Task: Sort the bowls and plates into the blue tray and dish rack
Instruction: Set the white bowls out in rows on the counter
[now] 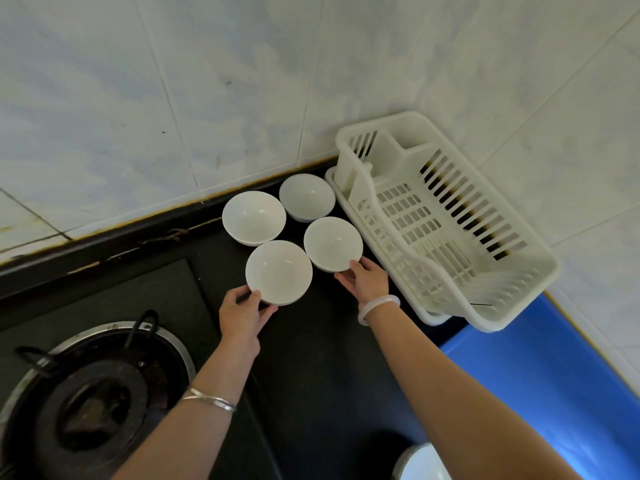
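We are looking at a home kitchen. A gas burner (93,403) with a blackened pan support sits in the dark tabletop (311,358), and a tiled wall (173,98) of pale, marbled squares rises behind it. Four white bowls (254,216) stand beside a plastic dish rack (391,244) in the corner, next to a blue tray (536,375).

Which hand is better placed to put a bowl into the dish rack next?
Right. The right hand holds the near-right bowl beside the dish rack; the left hand holds the near-left bowl, farther from it.
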